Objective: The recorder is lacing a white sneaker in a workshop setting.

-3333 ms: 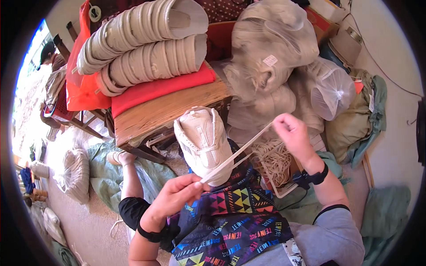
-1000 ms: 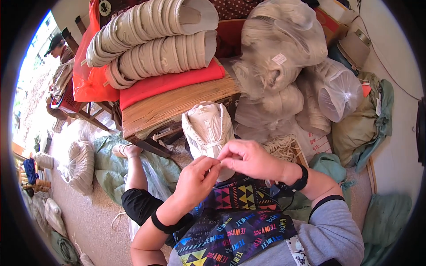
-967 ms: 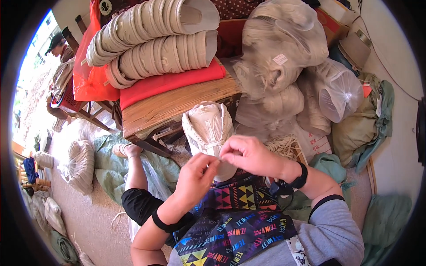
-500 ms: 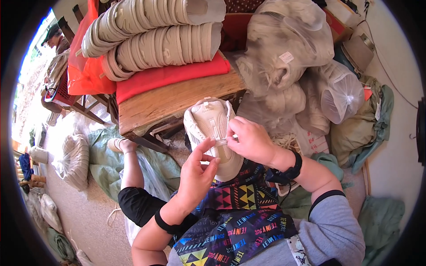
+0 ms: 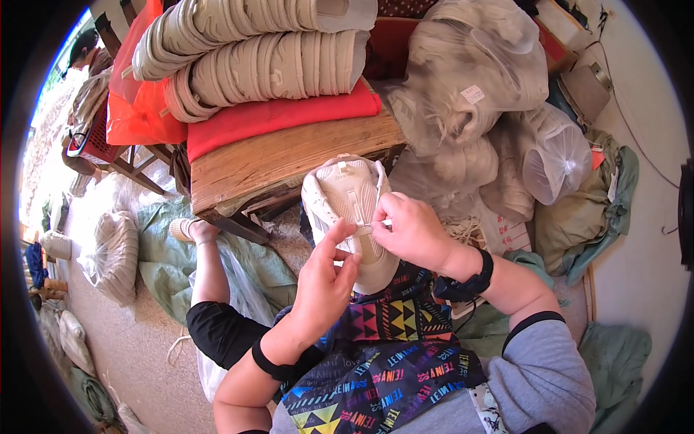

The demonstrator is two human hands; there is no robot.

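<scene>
Near the middle of the scene, just this side of the wooden bench [image 5: 289, 155], the beige shoe [image 5: 336, 199] sits over the far edge of your patterned apron [image 5: 390, 365], its rounded toe facing you and its opening on the far side. Your left hand [image 5: 322, 282] is at its near left, thumb and forefinger spread apart, the forefinger's tip reaching a short pale lace [image 5: 361, 231] across the front. Your right hand [image 5: 412, 230] comes over from the right, thumb and fingertips pinched together on the lace's right end; the exact grip is too small to make out. How your other left fingers are set, you cannot tell from this view.

Beyond the shoe, the bench bears a folded red cloth [image 5: 289, 119], with two long stacks of beige shoe pieces [image 5: 267, 69] lying on it. Far right of the shoe, clear plastic bags [image 5: 473, 72] bulge with more pale goods. To the left, a green sheet [image 5: 163, 260] spreads over the floor [image 5: 130, 362].
</scene>
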